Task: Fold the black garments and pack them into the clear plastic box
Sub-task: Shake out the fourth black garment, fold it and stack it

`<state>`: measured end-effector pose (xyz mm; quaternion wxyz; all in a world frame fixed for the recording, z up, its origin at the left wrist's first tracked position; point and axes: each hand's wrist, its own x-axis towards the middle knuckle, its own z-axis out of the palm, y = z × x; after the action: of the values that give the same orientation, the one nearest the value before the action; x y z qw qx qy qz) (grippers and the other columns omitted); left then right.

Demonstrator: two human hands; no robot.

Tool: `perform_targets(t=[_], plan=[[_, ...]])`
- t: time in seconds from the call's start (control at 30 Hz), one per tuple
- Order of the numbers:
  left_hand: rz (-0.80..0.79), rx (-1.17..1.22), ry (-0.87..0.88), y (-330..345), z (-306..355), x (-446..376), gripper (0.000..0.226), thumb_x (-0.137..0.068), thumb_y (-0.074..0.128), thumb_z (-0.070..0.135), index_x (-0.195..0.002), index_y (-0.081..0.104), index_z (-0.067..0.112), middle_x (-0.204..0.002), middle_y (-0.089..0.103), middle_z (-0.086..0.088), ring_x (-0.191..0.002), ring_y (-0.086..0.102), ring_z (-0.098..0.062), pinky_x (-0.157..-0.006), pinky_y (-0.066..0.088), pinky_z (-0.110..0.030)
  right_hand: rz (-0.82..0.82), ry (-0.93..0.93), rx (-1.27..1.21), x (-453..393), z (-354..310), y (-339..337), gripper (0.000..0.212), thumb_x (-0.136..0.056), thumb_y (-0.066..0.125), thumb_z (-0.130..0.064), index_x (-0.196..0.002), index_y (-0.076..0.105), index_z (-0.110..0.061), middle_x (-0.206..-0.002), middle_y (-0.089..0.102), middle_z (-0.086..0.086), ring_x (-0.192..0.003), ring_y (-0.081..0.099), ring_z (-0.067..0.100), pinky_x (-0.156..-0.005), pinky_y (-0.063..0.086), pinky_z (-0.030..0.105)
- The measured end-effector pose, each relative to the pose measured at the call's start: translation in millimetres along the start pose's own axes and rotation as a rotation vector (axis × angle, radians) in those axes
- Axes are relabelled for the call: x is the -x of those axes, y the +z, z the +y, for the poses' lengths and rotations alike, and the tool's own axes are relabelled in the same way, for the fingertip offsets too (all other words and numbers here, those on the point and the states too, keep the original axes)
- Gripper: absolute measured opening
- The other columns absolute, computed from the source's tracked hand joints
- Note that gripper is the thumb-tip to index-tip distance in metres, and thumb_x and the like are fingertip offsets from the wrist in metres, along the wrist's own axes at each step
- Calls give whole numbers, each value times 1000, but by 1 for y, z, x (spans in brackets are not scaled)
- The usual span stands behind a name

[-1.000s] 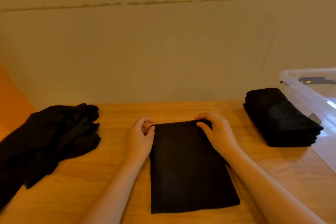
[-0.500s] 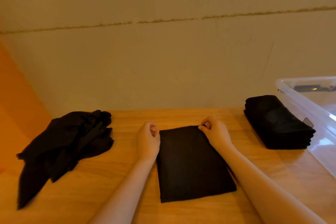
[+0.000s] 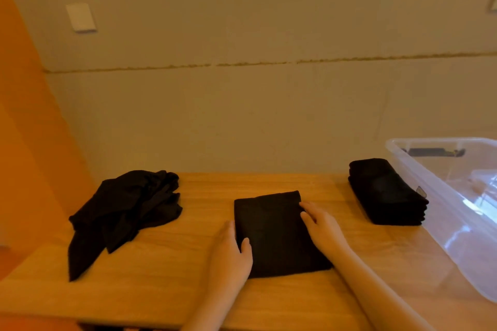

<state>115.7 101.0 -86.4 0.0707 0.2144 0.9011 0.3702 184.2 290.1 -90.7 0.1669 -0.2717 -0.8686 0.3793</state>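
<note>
Your left hand [image 3: 231, 252] lies flat w/ fingers straight along the left edge of the folded black garment [image 3: 274, 234], thumb resting on top of the cloth; nothing gripped. Your right hand [image 3: 321, 226] lies on the garment's right side, fingers straight and pressing down near its far right corner, holding nothing. The garment sits flat on the wooden table [image 3: 161, 271], between your fingers. Left of your left fingers, well apart: a loose pile of unfolded black clothes [image 3: 126, 209]. Right of your right fingers: a neat stack of folded black garments [image 3: 387, 193], touching the clear plastic box [image 3: 441, 188]. A small tag shows on the stack; no readable writing.
</note>
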Motion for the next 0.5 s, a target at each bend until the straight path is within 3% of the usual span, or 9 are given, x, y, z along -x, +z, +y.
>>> perform_targets(t=[0.07, 0.13, 0.2, 0.27, 0.33, 0.4, 0.43, 0.5], plan=[[-54, -166, 256, -5, 3, 17, 60, -100, 36, 34, -149, 1, 29, -157, -4, 12, -143, -4, -4, -115, 7, -25, -56, -131, 99, 21, 1, -4, 45, -98, 38, -29, -142, 32, -24, -153, 19, -11, -140, 17, 6, -112, 17, 23], [-187, -329, 442, -6, 0, 29, 58, -100, 29, 42, -148, -2, 31, -155, -9, 17, -139, -13, 1, -114, -4, -26, -194, -274, 251, 44, 3, -10, 55, -92, 26, -50, -143, 28, -29, -149, 11, -21, -138, 2, -5, -112, 4, 19], [-316, -463, 452, -5, -9, 34, 62, -98, 28, 49, -149, -2, 29, -156, -9, 15, -141, -13, -1, -114, -6, -29, -347, -353, 407, 63, 8, -17, 82, -71, 10, -71, -143, 22, -34, -145, 5, -26, -134, -5, -11, -110, -6, 17], [-339, -494, 438, -7, -20, 34, 68, -96, 32, 53, -149, -1, 28, -156, -9, 14, -142, -10, -3, -114, -3, -28, -412, -365, 502, 74, 14, -23, 91, -59, 11, -78, -142, 14, -39, -143, 0, -28, -133, -5, -12, -110, -6, 17], [-299, -463, 464, -12, -27, 34, 69, -94, 36, 54, -150, 5, 28, -156, -3, 16, -142, -4, -1, -113, 2, -23, -358, -380, 526, 76, 19, -26, 88, -59, 13, -78, -139, 13, -41, -141, 1, -30, -131, -2, -13, -109, -3, 14], [-230, -425, 506, -15, -29, 35, 63, -95, 39, 50, -149, 14, 30, -156, 7, 16, -142, 5, 1, -109, 7, -17, -269, -406, 517, 80, 21, -24, 84, -67, 11, -75, -139, 29, -35, -142, 16, -27, -128, 9, -13, -110, 7, 14], [-199, -418, 526, -16, -29, 36, 59, -96, 39, 48, -148, 18, 30, -156, 12, 16, -141, 9, 1, -107, 8, -15, -208, -455, 528, 81, 21, -22, 77, -77, 11, -72, -134, 44, -31, -141, 33, -22, -126, 22, -11, -111, 20, 17], [-147, -436, 566, -19, -28, 39, 51, -97, 39, 42, -146, 26, 30, -154, 21, 15, -140, 17, 1, -104, 8, -13, -117, -494, 509, 84, 17, -19, 68, -93, 7, -59, -110, 65, -30, -119, 62, -17, -113, 49, -8, -96, 46, 21]])
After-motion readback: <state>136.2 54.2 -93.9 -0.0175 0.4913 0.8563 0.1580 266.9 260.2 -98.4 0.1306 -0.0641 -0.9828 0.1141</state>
